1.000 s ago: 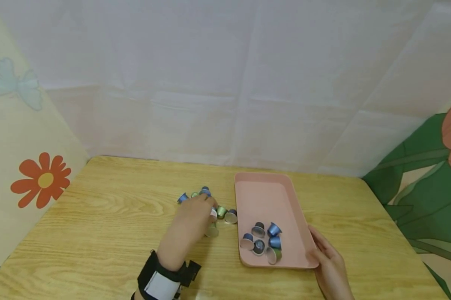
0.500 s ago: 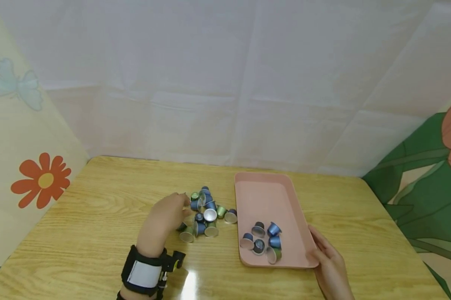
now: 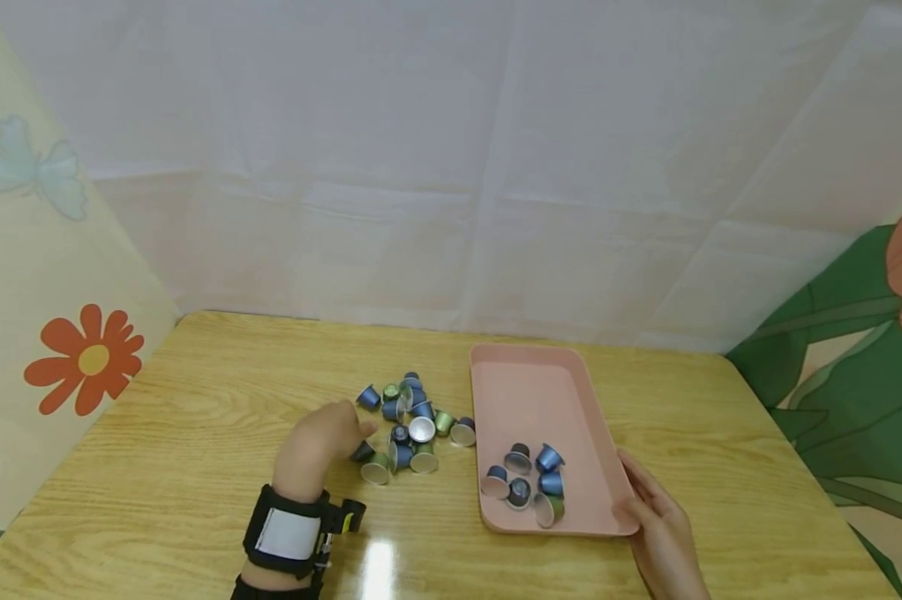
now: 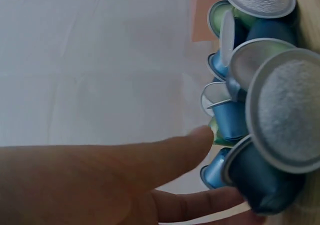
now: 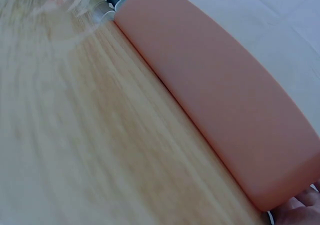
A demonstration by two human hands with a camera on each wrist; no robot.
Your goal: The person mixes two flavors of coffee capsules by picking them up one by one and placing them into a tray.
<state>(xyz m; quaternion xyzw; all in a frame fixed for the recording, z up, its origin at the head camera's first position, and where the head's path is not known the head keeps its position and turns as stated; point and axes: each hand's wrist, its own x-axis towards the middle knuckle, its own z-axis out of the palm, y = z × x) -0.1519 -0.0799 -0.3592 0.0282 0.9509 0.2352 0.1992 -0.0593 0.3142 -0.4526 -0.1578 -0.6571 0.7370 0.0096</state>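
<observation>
My left hand (image 3: 318, 440) is at the left side of a loose pile of coffee capsules (image 3: 421, 429) in blue, green, dark and silver. In the left wrist view its thumb (image 4: 185, 152) is apart from the fingers (image 4: 200, 205), whose tips are beside a dark capsule (image 4: 265, 180). Nothing is visibly held there. My right hand (image 3: 659, 529) grips the near right corner of a pink tray (image 3: 529, 383), thumb over the rim. Several capsules (image 3: 518, 493) lie in the tray's near end. The right wrist view shows the tray's outer wall (image 5: 215, 90) and some fingers.
The wooden table (image 3: 218, 442) runs back to a white cloth backdrop (image 3: 391, 167). Printed panels with a red flower (image 3: 91, 360) and green leaves (image 3: 856, 358) stand at the sides. One capsule (image 3: 463, 432) lies against the tray's left edge.
My left hand has moved left from over the middle of the pile to its left side, uncovering the capsules. The right hand and tray have stayed in place.
</observation>
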